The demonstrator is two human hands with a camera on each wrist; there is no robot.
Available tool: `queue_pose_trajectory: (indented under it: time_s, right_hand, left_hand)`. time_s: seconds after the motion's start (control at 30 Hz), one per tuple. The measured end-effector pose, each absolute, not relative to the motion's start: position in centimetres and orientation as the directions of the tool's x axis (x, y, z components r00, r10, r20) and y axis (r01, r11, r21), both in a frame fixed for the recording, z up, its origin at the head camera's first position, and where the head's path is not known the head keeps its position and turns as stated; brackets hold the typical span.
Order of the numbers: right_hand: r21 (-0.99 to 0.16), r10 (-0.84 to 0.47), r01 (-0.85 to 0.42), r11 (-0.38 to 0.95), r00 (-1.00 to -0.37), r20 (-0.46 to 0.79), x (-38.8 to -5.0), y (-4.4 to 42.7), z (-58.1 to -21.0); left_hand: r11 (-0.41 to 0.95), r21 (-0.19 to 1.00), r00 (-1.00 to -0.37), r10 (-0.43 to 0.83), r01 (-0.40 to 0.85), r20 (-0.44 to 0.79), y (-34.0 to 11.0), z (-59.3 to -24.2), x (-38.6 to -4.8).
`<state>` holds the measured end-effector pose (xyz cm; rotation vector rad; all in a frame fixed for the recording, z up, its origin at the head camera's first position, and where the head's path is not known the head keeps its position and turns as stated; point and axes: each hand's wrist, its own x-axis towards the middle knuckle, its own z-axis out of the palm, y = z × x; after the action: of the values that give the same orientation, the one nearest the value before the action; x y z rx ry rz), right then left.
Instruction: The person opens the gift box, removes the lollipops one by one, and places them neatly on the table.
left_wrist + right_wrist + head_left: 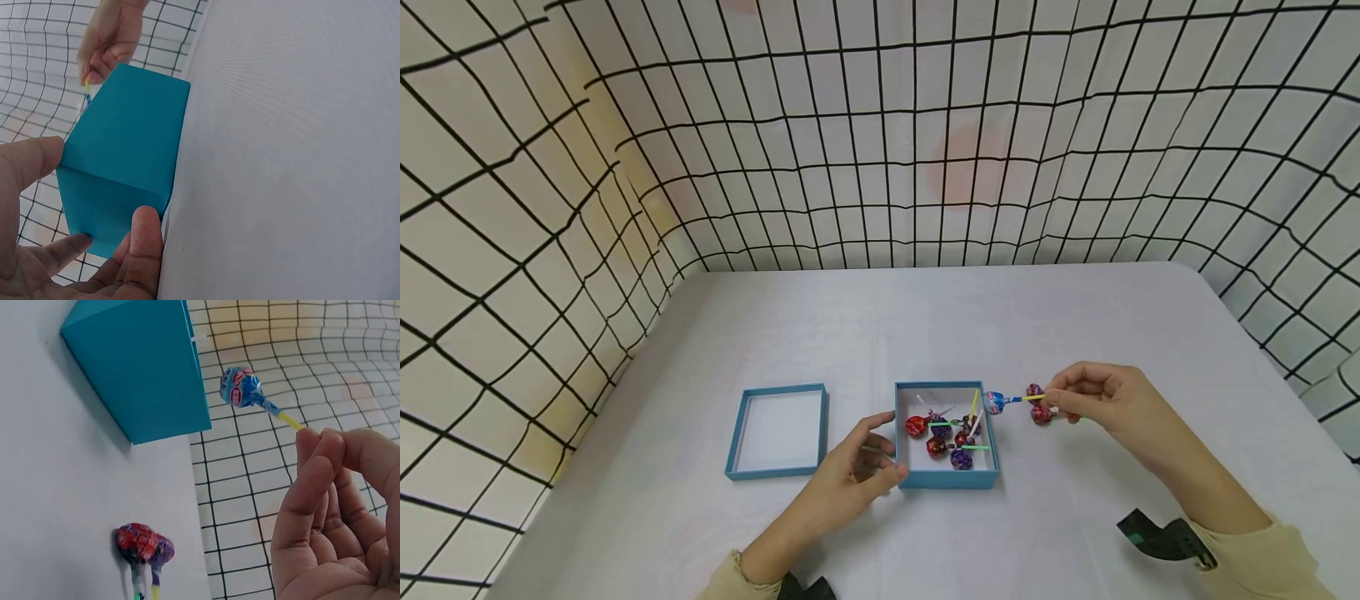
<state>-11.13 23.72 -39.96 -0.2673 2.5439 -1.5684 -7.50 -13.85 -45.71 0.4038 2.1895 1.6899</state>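
The right grip (336, 528) pinches a blue-wrapped lollipop (240, 387).

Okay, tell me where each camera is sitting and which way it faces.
Head: on the head, facing forward and down at the white table and open blue box; both the left hand and right hand show.
Left wrist: facing the box's outer walls; the left hand shows close, the right beyond.
Right wrist: facing the held blue-wrapped lollipop, the box's outside, and a red lollipop and purple lollipop; only the right hand shows.
Shared: both wrist views show the box and right hand.
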Motion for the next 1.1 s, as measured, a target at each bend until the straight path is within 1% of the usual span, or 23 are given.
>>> queue_pose_trajectory:
  time_s: [0.27, 0.47, 0.7, 0.87, 1.1]
  right_hand:
    - [-0.930, -0.243, -0.083, 0.357, -0.970, -0.006, -10.6, 25.8, -41.6]
    - [-0.946, -0.250, -0.060, 0.320, -0.968, -0.023, -10.4, 27.0, -42.4]
    - [-0.983, -0.285, 0.020, 0.183, -0.956, -0.073, -10.5, 28.6, -43.8]
    - [-0.994, -0.322, 0.036, 0.106, -0.944, -0.069, -10.6, 29.6, -44.7]
    - [-0.995, -0.336, 0.062, 0.083, -0.938, -0.086, -10.8, 30.7, -45.5]
  left_hand:
    - [0.252, 0.968, -0.900, 0.423, 0.007, -0.104, -13.8, -45.6, -7.5]
    - [0.248, 0.969, -0.901, 0.422, 0.006, -0.103, -13.9, -45.7, -7.5]
    - [0.253, 0.967, -0.900, 0.424, 0.006, -0.105, -13.9, -45.7, -7.5]
    - [0.250, 0.968, -0.900, 0.422, 0.003, -0.106, -13.9, -45.6, -7.5]
    - [0.254, 0.967, -0.900, 0.422, 0.004, -0.107, -13.9, -45.7, -7.5]
